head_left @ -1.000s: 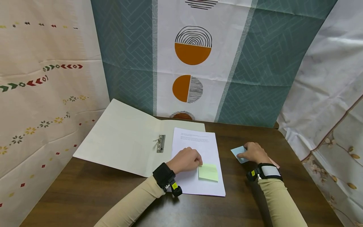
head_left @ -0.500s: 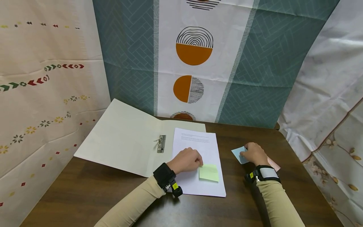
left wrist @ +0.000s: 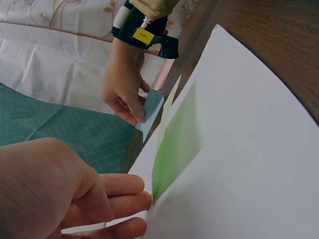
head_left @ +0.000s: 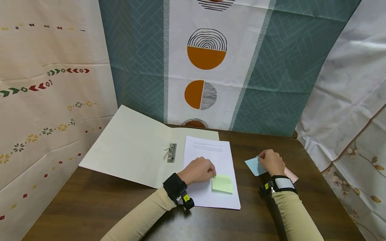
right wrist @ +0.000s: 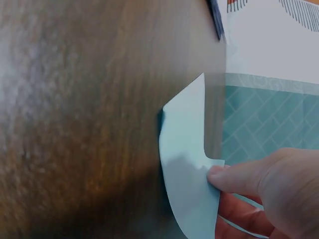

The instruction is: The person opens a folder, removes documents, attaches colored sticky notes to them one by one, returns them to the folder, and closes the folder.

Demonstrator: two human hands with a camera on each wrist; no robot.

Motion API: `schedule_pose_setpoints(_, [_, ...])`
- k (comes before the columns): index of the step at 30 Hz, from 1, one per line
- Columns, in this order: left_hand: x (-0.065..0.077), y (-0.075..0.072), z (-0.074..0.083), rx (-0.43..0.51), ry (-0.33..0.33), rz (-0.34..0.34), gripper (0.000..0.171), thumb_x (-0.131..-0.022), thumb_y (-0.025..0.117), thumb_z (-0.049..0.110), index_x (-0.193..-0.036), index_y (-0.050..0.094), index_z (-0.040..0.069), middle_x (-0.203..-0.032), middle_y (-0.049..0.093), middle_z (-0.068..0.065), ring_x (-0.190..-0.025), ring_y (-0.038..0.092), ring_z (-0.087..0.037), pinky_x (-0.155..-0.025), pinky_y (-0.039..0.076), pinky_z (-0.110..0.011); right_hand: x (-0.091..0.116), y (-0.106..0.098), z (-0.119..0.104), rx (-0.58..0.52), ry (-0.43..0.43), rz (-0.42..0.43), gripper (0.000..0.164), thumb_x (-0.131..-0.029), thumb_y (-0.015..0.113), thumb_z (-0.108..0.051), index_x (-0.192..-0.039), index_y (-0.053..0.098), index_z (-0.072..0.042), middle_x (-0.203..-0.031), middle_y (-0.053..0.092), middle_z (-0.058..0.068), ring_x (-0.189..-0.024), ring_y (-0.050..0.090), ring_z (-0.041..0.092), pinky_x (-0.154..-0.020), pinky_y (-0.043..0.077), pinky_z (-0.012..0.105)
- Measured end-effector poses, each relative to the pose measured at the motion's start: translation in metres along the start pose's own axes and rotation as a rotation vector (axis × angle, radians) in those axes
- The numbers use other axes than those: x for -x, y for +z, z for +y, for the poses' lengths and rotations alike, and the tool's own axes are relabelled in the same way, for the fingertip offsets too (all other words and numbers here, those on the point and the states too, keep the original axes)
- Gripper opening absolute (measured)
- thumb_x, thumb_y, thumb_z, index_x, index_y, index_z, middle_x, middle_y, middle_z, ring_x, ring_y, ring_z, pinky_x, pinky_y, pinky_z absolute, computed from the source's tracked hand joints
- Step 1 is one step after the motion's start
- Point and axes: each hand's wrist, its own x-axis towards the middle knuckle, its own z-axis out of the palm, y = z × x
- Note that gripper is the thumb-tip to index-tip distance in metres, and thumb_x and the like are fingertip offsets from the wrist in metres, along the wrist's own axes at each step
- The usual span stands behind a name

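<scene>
My left hand (head_left: 199,170) touches the left edge of a pale green sticky note (head_left: 222,184) that lies on a stack of printed paper (head_left: 211,157). In the left wrist view its fingertips (left wrist: 134,204) press beside the green note, whose free part lifts off the sheet. At the right, my right hand (head_left: 272,162) pinches a light blue sticky note (head_left: 254,166) by its near-right corner over the table. The right wrist view shows the thumb on top of the blue note (right wrist: 187,169), which bends upward at that corner.
An open white lever-arch folder (head_left: 141,147) with a metal ring clip (head_left: 171,153) lies at the left, partly under the paper. A pink sticky note (head_left: 291,175) lies beside the right wrist. Patterned cloths (head_left: 135,67) hang around the brown table (head_left: 90,207).
My right thumb and fingers have shifted to the blue note's corner, leaving more of the blue note uncovered. More of the pink note shows now. The left hand has stayed in place.
</scene>
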Motion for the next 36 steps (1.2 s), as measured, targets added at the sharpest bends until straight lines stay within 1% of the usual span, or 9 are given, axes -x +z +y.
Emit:
schedule_pose_setpoints(5, [0.000, 0.000, -0.002, 0.006, 0.011, 0.002, 0.029, -0.102, 0.065, 0.000, -0.100, 0.091, 0.011, -0.095, 0.087, -0.002, -0.058, 0.041, -0.004, -0.058, 0.030, -0.020, 0.004, -0.005, -0.007, -0.021, -0.024, 0.022, 0.024, -0.106, 0.071, -0.017, -0.117, 0.081, 0.001, -0.125, 0.078, 0.033, -0.101, 0.076, 0.050, -0.073, 0.058, 0.055])
schedule_pose_setpoints(6, [-0.002, 0.003, -0.006, -0.006, 0.033, 0.015, 0.030, -0.102, 0.064, 0.002, -0.099, 0.092, 0.013, -0.094, 0.087, 0.001, -0.059, 0.040, -0.003, -0.058, 0.029, -0.020, 0.005, -0.007, -0.009, -0.028, -0.034, 0.032, 0.024, -0.106, 0.071, -0.017, -0.116, 0.081, 0.001, -0.124, 0.078, 0.033, -0.099, 0.076, 0.049, -0.072, 0.057, 0.054])
schedule_pose_setpoints(9, [-0.001, 0.004, -0.007, -0.001, 0.042, 0.017, 0.030, -0.101, 0.063, 0.002, -0.098, 0.091, 0.013, -0.091, 0.086, 0.002, -0.059, 0.040, -0.003, -0.058, 0.030, -0.021, 0.008, -0.013, -0.014, -0.052, -0.072, 0.079, 0.022, -0.106, 0.072, -0.015, -0.115, 0.082, 0.002, -0.118, 0.079, 0.032, -0.093, 0.075, 0.046, -0.066, 0.055, 0.050])
schedule_pose_setpoints(15, [0.001, 0.000, -0.002, 0.002, -0.007, -0.004, 0.028, -0.102, 0.065, 0.000, -0.099, 0.091, 0.011, -0.093, 0.086, -0.001, -0.060, 0.042, -0.005, -0.059, 0.030, -0.020, 0.015, -0.025, -0.028, -0.084, -0.126, 0.155, 0.021, -0.107, 0.072, -0.016, -0.116, 0.082, 0.000, -0.111, 0.082, 0.026, -0.082, 0.074, 0.036, -0.057, 0.048, 0.038])
schedule_pose_setpoints(22, [0.000, 0.002, -0.002, 0.012, 0.000, -0.008, 0.028, -0.102, 0.065, 0.000, -0.098, 0.091, 0.010, -0.091, 0.085, -0.001, -0.058, 0.040, -0.005, -0.058, 0.029, -0.021, 0.019, -0.028, -0.030, -0.093, -0.146, 0.164, 0.022, -0.109, 0.071, -0.017, -0.118, 0.081, 0.000, -0.111, 0.083, 0.025, -0.077, 0.073, 0.032, -0.055, 0.046, 0.035])
schedule_pose_setpoints(27, [-0.001, 0.003, -0.006, 0.008, 0.045, 0.019, 0.030, -0.101, 0.063, 0.001, -0.097, 0.091, 0.012, -0.091, 0.085, 0.001, -0.059, 0.041, -0.004, -0.058, 0.029, -0.021, 0.021, -0.035, -0.031, -0.119, -0.178, 0.245, 0.022, -0.109, 0.071, -0.017, -0.118, 0.081, 0.000, -0.108, 0.083, 0.025, -0.079, 0.073, 0.034, -0.056, 0.045, 0.034])
schedule_pose_setpoints(30, [-0.001, 0.003, -0.005, 0.000, 0.033, 0.021, 0.030, -0.101, 0.063, 0.002, -0.097, 0.091, 0.013, -0.093, 0.086, 0.001, -0.060, 0.042, -0.004, -0.058, 0.030, -0.021, 0.022, -0.039, -0.032, -0.131, -0.191, 0.275, 0.021, -0.109, 0.072, -0.017, -0.119, 0.081, 0.000, -0.108, 0.083, 0.025, -0.081, 0.073, 0.036, -0.057, 0.045, 0.034])
schedule_pose_setpoints(31, [0.000, 0.000, -0.001, 0.009, 0.010, 0.011, 0.029, -0.101, 0.064, 0.000, -0.097, 0.091, 0.011, -0.094, 0.086, -0.002, -0.060, 0.043, -0.005, -0.058, 0.030, -0.021, 0.022, -0.040, -0.033, -0.132, -0.194, 0.275, 0.021, -0.109, 0.072, -0.017, -0.119, 0.081, -0.001, -0.108, 0.083, 0.025, -0.082, 0.073, 0.036, -0.057, 0.045, 0.033])
schedule_pose_setpoints(36, [-0.001, 0.001, -0.001, -0.010, -0.011, 0.010, 0.028, -0.103, 0.066, 0.001, -0.098, 0.091, 0.012, -0.096, 0.087, -0.002, -0.061, 0.045, -0.005, -0.059, 0.031, -0.020, 0.025, -0.041, -0.035, -0.130, -0.205, 0.274, 0.021, -0.109, 0.072, -0.016, -0.120, 0.081, 0.000, -0.109, 0.084, 0.025, -0.080, 0.073, 0.034, -0.058, 0.045, 0.033])
